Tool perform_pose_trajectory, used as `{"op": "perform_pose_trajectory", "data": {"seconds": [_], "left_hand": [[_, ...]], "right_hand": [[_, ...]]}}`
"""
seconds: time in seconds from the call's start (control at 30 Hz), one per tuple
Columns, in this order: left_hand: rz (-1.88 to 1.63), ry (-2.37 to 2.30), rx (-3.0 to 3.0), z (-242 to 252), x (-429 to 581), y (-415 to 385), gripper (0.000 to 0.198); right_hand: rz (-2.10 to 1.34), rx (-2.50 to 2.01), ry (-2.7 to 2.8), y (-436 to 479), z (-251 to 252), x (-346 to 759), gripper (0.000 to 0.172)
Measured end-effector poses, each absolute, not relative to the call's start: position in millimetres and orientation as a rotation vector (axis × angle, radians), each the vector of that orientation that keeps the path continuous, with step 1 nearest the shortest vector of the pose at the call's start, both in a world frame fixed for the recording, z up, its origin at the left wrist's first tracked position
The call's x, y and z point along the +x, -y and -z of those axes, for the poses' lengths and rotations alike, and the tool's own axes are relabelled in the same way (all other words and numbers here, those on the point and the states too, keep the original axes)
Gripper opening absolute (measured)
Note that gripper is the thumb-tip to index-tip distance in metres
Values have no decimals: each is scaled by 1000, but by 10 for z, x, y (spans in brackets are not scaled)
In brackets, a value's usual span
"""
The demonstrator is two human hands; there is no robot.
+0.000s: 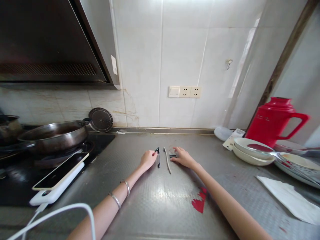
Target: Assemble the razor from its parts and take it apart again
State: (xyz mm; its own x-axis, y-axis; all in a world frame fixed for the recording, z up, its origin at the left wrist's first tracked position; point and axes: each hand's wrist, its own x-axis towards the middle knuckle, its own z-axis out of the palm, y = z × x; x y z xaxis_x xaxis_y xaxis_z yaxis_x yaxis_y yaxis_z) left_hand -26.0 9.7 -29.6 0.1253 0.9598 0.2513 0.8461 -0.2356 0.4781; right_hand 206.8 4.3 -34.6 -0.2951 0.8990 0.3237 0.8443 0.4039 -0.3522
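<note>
- The left hand (149, 159), at the centre of the frame, has its thumb and fingers closed on a slim dark pen-like item (158, 160), which points down toward the viewer.
- The right hand (183, 158), just right of centre, has its fingers moderately spread, the thumb apart from the others, beside a small clear piece with a dark green part (172, 155); whether it grips this piece, I cannot tell.
- A thin pale strip (167, 161), slightly curved, lies on the metal counter (150, 206) between the two hands, apart from the left one.
- Two silver bracelets (115, 200) circle the left wrist and forearm.
- A torn red scrap (200, 201) lies in the lower right of centre, next to the right forearm.
- In the lower left, a phone (61, 171) rests on a white power bank (57, 186) with a white cable (75, 206).
- Behind these, a steel pan (58, 136) sits on the black stove (20, 186), below a dark range hood (45, 40) at upper left.
- At right stand a red thermos (271, 121), stacked white bowls (252, 156) and, lower down, a white tissue (287, 200).
- A switch and socket panel (185, 92) is on the tiled wall (142, 60) above the hands.
</note>
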Motion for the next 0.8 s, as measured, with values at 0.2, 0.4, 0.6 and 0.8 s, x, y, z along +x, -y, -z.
{"op": "perform_pose_trajectory", "data": {"seconds": [0.2, 0.4, 0.6, 0.8], "left_hand": [[-816, -1999, 2128, 171, -482, -212, 30], [-711, -2303, 2205, 137, -927, -373, 29], [-600, -2411, 2177, 259, -1092, -427, 38], [-433, -2413, 2176, 342, -1144, -442, 45]], "right_hand": [[7, -1493, 2176, -94, 417, 2361, 58], [138, -1584, 2121, -76, 516, 2920, 51], [143, -1758, 2029, 14, 646, 3234, 51], [109, -1827, 1993, 63, 667, 3219, 47]]}}
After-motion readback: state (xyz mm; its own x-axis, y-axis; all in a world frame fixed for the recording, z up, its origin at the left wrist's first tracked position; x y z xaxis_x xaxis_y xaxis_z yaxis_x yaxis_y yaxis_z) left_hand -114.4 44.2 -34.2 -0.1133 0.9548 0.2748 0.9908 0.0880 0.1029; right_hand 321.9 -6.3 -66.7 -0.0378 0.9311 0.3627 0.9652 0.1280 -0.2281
